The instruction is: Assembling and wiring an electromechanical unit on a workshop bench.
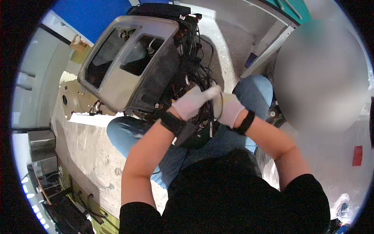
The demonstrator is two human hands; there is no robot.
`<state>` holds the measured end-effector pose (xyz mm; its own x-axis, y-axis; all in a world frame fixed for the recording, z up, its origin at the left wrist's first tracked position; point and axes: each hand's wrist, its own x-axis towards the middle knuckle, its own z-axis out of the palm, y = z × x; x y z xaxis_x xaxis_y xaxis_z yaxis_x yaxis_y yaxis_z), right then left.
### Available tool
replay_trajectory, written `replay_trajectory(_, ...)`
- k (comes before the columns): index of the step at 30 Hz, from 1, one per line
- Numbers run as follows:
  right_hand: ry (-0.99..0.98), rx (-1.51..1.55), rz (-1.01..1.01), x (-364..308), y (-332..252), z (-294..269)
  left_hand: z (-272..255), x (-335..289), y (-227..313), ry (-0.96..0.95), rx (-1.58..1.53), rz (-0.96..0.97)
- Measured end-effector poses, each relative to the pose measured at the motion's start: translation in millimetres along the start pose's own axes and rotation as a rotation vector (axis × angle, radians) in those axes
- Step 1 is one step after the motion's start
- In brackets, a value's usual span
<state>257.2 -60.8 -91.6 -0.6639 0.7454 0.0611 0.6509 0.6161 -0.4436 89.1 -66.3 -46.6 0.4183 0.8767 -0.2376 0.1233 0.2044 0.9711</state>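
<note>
A bulky grey-beige housing [120,87] with two dark window openings lies tilted before my knees. From its right side spills a tangled bundle of black cables [199,74], with small white tags or connectors among them. My left hand [191,103], in a white glove, is closed at the bundle's lower part, its fingertips slightly blurred. Right beside it, almost touching, my gloved right hand [230,108] is closed around a cable, which curves over its fingers. Cable ends hang below both hands, in front of my lap. Exactly which strands each hand grips is partly hidden.
A table or bench frame with a white leg [269,50] stands at the far right, a teal top [302,11] above it. A large blurred patch covers the right side. A blue panel [91,17] is behind the housing; black equipment [66,212] sits at lower left.
</note>
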Motion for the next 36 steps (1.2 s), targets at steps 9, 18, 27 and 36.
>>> replay_trajectory(9, -0.518, 0.272, -0.345, -37.4, -59.4, -56.2, -41.9, -65.6, -37.0, 0.164, -0.658, -0.323)
replay_trajectory(18, -0.512, 0.433, 0.216, 0.1, -21.4, -50.2, -37.0, -101.6, -8.3, -0.035, 0.064, -0.341)
replay_trajectory(27, -0.45, 1.857, 0.373, 27.6, -65.0, 0.5, 9.9, -130.4, 6.1, 0.106, 0.528, -0.013)
replay_trajectory(36, -0.343, 2.162, 0.478, 46.3, -90.6, -22.3, -9.2, -180.7, 32.5, 0.212, 0.513, -0.035)
